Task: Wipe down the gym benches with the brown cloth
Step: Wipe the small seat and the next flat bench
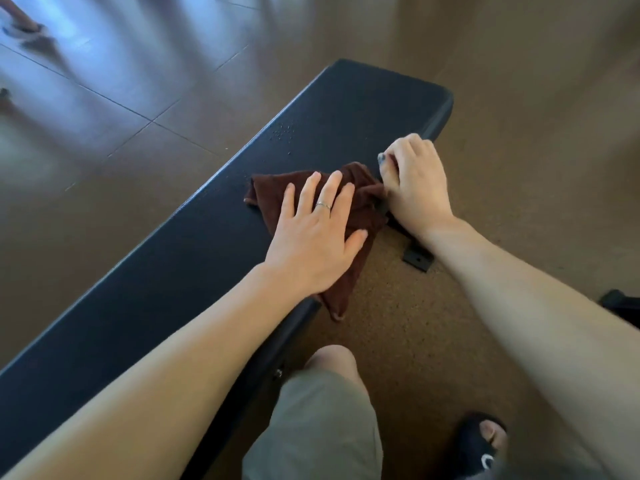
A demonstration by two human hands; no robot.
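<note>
A long black padded gym bench (194, 244) runs diagonally from the lower left to the upper right. The brown cloth (273, 195) lies crumpled on its near edge, with one corner hanging over the side. My left hand (315, 237) lies flat on the cloth, fingers spread, a ring on one finger. My right hand (415, 181) is curled with its fingers closed at the cloth's right end, on the bench's near edge. Small droplets (282, 131) speckle the pad beyond the cloth.
A black metal bench foot (417, 259) sits on the brown speckled floor (398, 323) under my right wrist. My knee in grey shorts (322, 410) and a black sandal (479, 445) are below. Glossy tiles (104, 98) stretch to the left, with another person's foot (24, 27) far off.
</note>
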